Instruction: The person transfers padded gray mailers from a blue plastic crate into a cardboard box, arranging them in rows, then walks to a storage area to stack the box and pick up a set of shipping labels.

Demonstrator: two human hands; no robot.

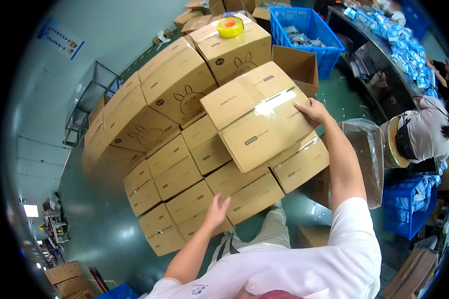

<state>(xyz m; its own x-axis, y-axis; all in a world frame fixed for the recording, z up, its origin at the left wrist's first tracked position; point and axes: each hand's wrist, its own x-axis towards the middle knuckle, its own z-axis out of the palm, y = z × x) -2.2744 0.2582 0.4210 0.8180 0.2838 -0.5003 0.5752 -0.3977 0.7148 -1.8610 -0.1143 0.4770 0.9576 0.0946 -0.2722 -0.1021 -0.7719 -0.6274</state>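
Observation:
A taped cardboard box (262, 117) lies tilted over a layer of similar closed boxes. My right hand (313, 110) grips its right edge, thumb on the top face and the other fingers partly hidden past the edge. My left hand (217, 212) holds nothing. Its thumb stands apart from the fingers, above or against a lower box (189, 199) near the front of the stack; I cannot tell whether it touches. Clear tape runs across the tops of the boxes.
Taller boxes with rabbit drawings (189, 99) stand behind the layer, a yellow tape roll (230, 27) on one. An open carton (299, 70) and a blue crate (329, 55) are at the back right. A plastic-lined carton (366, 159) and a seated person (426, 129) are further right.

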